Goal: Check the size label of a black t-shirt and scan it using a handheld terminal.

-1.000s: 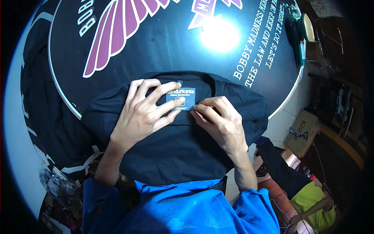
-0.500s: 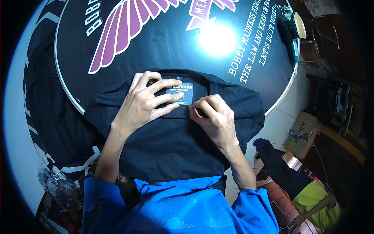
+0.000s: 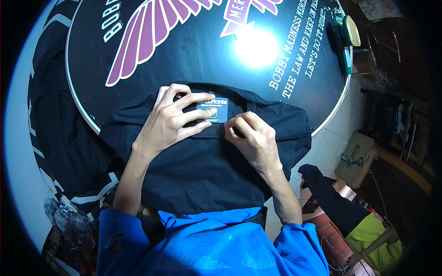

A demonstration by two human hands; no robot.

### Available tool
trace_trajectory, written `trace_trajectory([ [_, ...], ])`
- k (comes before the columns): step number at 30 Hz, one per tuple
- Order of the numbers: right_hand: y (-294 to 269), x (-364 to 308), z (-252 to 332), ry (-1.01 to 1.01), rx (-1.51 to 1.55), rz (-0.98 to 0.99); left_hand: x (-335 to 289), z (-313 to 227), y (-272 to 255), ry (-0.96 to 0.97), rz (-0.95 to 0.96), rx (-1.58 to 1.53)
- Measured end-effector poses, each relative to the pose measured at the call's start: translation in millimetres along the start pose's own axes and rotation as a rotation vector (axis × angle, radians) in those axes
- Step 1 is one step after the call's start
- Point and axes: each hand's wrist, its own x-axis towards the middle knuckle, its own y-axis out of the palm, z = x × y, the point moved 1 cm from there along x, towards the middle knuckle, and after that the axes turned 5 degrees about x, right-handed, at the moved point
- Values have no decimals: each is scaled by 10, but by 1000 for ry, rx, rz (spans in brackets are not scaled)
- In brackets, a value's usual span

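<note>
A black garment (image 3: pixel 202 170), apparently a shirt, lies on the near edge of the round table with its neck opening spread toward the far side. Inside the neck is a small dark grey label (image 3: pixel 221 112) with pale print. My left hand (image 3: pixel 172 115) rests on the cloth from the left, fingers apart, their tips on the label's left part. At the label's lower right corner, my right hand (image 3: pixel 253 140) is closed in a pinch. What its fingertips grip, perhaps the label's edge, is hidden by the curled fingers.
The round black table (image 3: pixel 193 60) carries a purple wing design and a bright light reflection. Dark cloth (image 3: pixel 69 124) is heaped at left, above crumpled clear plastic (image 3: pixel 69 218). A green-and-tan object (image 3: pixel 348 39) sits at the table's right edge. Beyond are a cardboard box (image 3: pixel 357 158) and a seated person (image 3: pixel 368 234).
Both hands keep nearly the same place on the garment and label. The view has shifted very slightly. Little else differs.
</note>
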Motion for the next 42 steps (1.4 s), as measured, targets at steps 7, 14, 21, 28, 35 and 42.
trace_trajectory([
  [7, -12, -2, 39, 47, 44, 73, -2, 13, -1, -4, 5, -7],
  [14, -8, -20, 58, 14, -1, 78, -5, 8, -1, -5, 0, -14],
  [21, 6, 9, -2, -25, -6, 103, -1, 13, -7, -3, 2, -12],
  [28, -11, 0, 63, 23, -18, 133, 7, 14, -16, -4, -1, -18],
  [35, -250, 233, 163, 132, -136, 141, 5, 9, -13, -15, -4, -33],
  [42, -69, 227, 109, -10, 40, 156, -6, 0, -4, -29, 3, -20],
])
